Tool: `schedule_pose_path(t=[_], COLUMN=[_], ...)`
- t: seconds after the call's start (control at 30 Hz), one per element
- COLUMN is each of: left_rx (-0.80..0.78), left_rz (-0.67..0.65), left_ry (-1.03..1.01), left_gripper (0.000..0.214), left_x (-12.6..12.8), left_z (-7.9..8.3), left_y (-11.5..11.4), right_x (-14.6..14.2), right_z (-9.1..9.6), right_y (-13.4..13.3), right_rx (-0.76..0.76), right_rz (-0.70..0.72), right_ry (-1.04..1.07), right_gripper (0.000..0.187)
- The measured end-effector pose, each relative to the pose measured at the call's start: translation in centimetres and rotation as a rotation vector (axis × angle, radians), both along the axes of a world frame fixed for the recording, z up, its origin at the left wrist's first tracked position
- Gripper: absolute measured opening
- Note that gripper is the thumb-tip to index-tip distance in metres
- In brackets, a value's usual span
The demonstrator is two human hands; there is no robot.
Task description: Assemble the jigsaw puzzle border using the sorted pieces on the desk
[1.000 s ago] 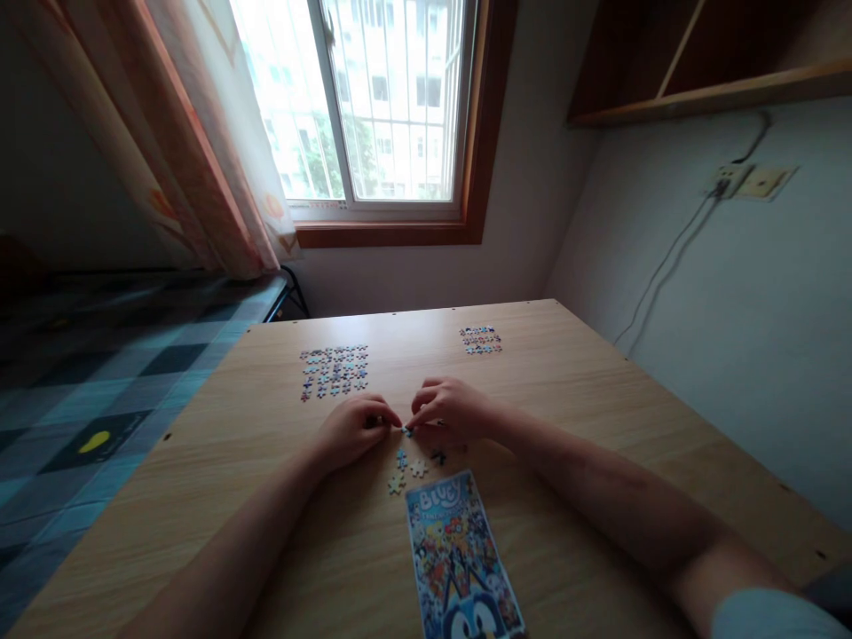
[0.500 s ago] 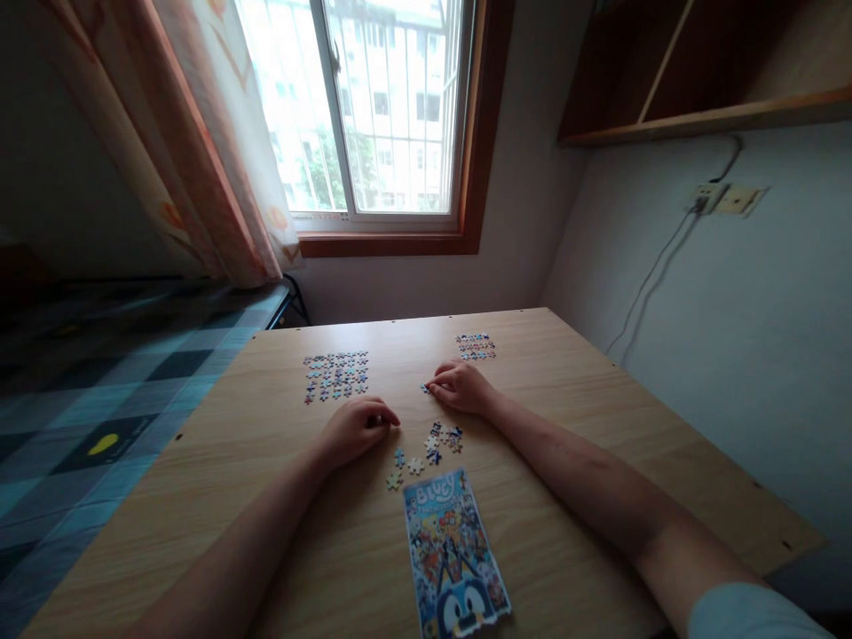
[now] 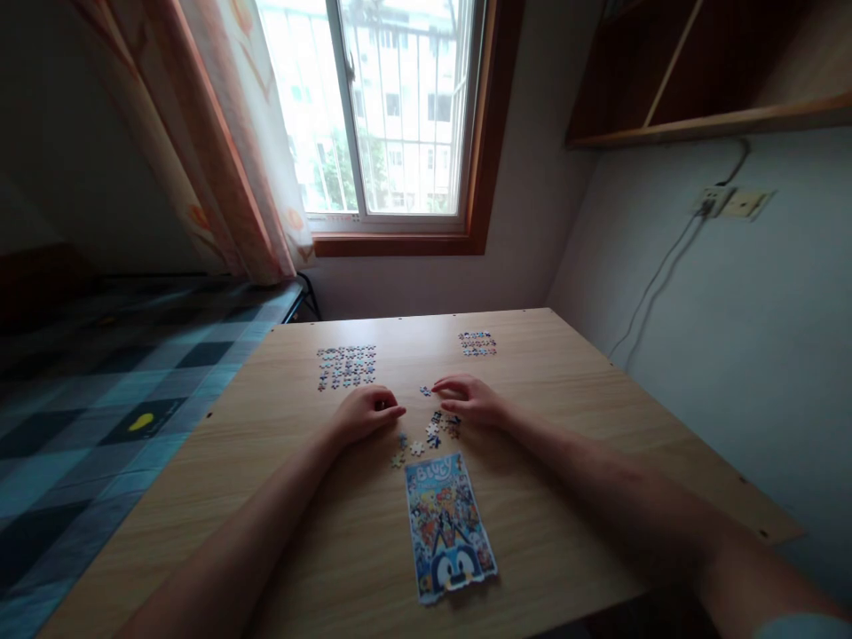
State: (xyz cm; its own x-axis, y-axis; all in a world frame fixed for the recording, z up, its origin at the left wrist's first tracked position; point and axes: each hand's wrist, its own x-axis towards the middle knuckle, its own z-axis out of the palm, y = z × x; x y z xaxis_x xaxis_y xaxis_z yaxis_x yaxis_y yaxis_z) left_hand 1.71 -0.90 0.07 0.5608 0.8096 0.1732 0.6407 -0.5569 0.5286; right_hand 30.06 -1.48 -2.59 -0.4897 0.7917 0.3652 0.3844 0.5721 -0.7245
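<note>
My left hand [image 3: 367, 415] rests on the table with its fingers curled in, and no piece shows in it. It lies just in front of a block of jigsaw pieces [image 3: 346, 367] set out in rows. My right hand [image 3: 471, 401] is open, thumb and index finger apart, holding nothing. Just off its index fingertip lies a single blue and white jigsaw piece [image 3: 425, 390]. Under and in front of its thumb is a loose cluster of jigsaw pieces [image 3: 434, 429]. Nearer me, a pale jigsaw piece [image 3: 416, 448] lies beside a few others.
A Bluey picture sheet [image 3: 449, 532] with a torn lower edge lies at the table's near middle. Toward the back right is a smaller set of jigsaw pieces [image 3: 477, 343] in rows. A checked bed [image 3: 133, 355] stands left of the wooden table [image 3: 565, 515].
My right hand has drawn its fingers off the single piece, which stays on the table, and opened slightly nearer me. The left hand keeps its curl. The camera view has shifted a little.
</note>
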Motion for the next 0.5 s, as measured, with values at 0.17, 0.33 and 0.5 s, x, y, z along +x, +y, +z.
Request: schedule_pose_path(t=[0.17,0.33,0.5], left_rx=[-0.009,0.065,0.082], left_rz=[0.092,0.17,0.116], left_ry=[0.055,0.08,0.058], left_gripper=[0.041,0.049,0.046], left_x=[0.9,1.6,1.4], left_z=[0.0,-0.3,-0.2], left_y=[-0.2,-0.5,-0.6], right_x=[0.4,1.6,2.7], right_z=[-0.2,-0.5,-0.8], right_y=[-1.9,-3.4,-3.8], right_rx=[-0.042,0.0,0.102], right_rz=[-0.097,-0.149,-0.061], right_ry=[0.075,-0.042,-0.125], right_gripper=[0.028,0.026,0.022])
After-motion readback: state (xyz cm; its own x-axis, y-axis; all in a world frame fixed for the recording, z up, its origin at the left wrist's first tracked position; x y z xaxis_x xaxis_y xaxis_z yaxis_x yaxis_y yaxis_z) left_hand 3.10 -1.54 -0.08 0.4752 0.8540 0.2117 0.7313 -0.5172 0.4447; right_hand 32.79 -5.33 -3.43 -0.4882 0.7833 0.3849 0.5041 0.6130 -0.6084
